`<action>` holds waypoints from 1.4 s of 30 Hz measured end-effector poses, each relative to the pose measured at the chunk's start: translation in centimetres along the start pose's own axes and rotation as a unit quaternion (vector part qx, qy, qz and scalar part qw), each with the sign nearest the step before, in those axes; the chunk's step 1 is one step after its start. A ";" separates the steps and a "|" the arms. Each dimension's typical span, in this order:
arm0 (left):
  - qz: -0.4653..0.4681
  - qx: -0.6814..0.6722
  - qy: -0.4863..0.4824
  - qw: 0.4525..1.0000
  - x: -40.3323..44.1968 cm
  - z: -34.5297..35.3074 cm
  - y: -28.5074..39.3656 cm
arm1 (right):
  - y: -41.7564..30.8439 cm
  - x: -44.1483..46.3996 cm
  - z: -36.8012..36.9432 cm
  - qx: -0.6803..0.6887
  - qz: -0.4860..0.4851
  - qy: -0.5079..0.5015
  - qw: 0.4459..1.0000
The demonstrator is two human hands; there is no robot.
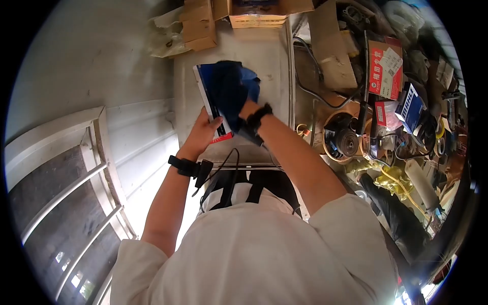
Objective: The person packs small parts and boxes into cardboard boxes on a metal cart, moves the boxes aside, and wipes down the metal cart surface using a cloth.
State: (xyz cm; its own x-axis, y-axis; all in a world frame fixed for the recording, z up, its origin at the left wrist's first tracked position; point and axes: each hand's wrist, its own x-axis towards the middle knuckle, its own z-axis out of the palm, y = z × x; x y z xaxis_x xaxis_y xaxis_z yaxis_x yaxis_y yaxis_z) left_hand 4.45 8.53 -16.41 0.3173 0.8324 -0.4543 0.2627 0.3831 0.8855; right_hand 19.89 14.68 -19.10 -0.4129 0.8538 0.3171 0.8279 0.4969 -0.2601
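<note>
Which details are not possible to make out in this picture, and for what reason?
Head view: fingers of the right hand, hidden by the dark blue cloth.
Head view: much of the blue box's face, covered by that cloth.
Head view: full contents of the open carton, cut off by the top edge.
Head view: fine print on the white label, too small.

"MAHLE" is printed in large capitals on the blue and white rectangular cardboard box [410, 108]. The red and white cardboard box [380, 76] beside it bears large white Chinese characters that seem to read "福田专营" (the fine print on its white paper label [391, 62] is too small to read). The yellowish-brown open cardboard box [258, 21] has a line of illegible characters, and the flat blue, white and red box [205, 84] shows partly covered, unreadable lettering at its red end.
</note>
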 end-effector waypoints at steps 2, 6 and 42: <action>-0.033 0.020 -0.015 0.999 -0.3 -0.4 1.2 | 1.3 1.5 1.3 0.005 -0.019 -0.014 1.000; -0.042 -0.028 -0.023 0.998 -0.1 -0.5 1.5 | 1.8 1.5 1.9 -0.001 -0.051 -0.041 0.998; 0.223 0.243 -0.043 0.943 3.4 0.1 -10.0 | -2.3 -1.1 -4.6 -0.128 -0.080 0.035 0.988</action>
State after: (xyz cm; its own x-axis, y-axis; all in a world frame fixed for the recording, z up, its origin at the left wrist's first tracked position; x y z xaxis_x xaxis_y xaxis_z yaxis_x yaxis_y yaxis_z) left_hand 2.96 7.51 -26.77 0.5616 0.8243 -0.0714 0.4658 -0.2437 0.8507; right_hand 20.22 11.88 -14.67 -0.5264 0.7502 0.4001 0.8268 0.5614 0.0351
